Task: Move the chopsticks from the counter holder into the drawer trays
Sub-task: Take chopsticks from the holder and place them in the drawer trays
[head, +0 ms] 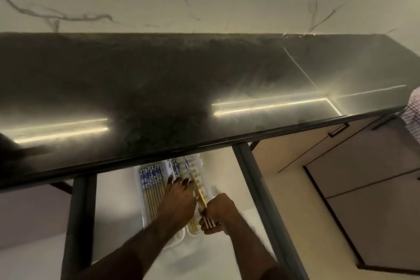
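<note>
Trays' far ends under the counter; perhaps more chopsticks beneath the left hand.

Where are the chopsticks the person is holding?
In the head view, the right hand grips the held chopsticks over the right tray in the open drawer, beside the left hand.

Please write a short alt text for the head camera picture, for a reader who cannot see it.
Two bare hands work in an open drawer under a glossy black stone counter: the right hand holds a few pale wooden chopsticks with blue-and-white patterned ends over the right white plastic tray. The left hand rests across both trays; the left white plastic tray already holds a row of chopsticks.
</note>
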